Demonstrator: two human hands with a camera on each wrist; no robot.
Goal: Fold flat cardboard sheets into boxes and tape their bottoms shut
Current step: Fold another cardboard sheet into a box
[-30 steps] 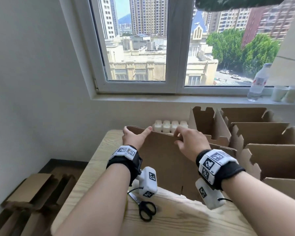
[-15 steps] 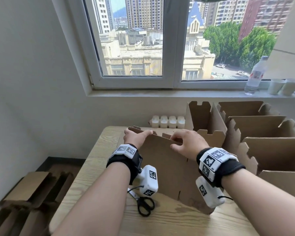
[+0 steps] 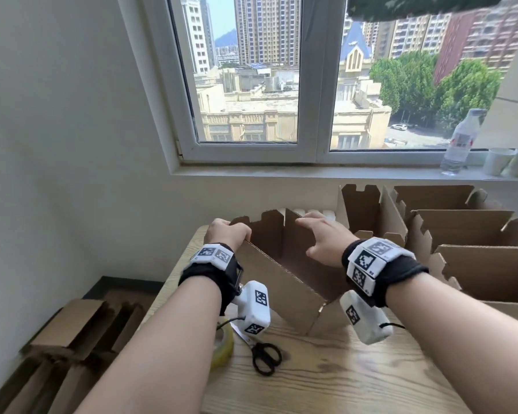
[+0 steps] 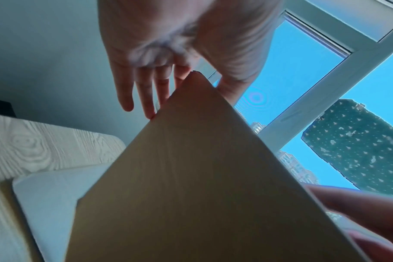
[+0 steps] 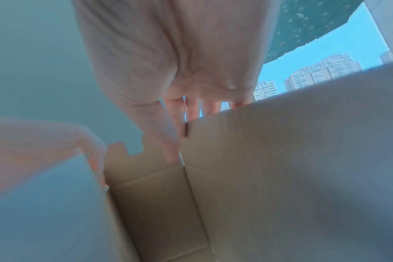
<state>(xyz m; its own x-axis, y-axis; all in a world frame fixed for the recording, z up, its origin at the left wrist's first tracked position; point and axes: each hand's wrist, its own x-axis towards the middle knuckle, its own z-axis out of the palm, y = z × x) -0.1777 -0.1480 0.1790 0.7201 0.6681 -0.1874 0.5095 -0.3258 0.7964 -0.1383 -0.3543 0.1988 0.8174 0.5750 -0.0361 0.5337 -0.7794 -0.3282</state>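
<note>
A brown cardboard box [image 3: 284,288] stands on the wooden table [image 3: 341,380], pulled open into a tube with its notched flaps pointing up. My left hand [image 3: 228,234] grips its far left corner at the top edge. In the left wrist view the fingers [image 4: 146,95] lie on one side of that corner and the thumb on the other. My right hand [image 3: 322,239] holds the top of the right wall. The right wrist view has its thumb [image 5: 166,141] inside the box [image 5: 159,203] and its fingers behind the wall.
A roll of clear tape [image 3: 222,345] and black scissors [image 3: 265,357] lie near my left wrist. Several opened boxes [image 3: 461,234] crowd the table's right side. Flat cardboard sheets [image 3: 66,330] lie on the floor at left. A water bottle [image 3: 461,141] and cups [image 3: 497,161] stand on the sill.
The flat cardboard sheet has been spread open into a box shape. My hands have moved apart along its top edge, and the tape roll has come into view.
</note>
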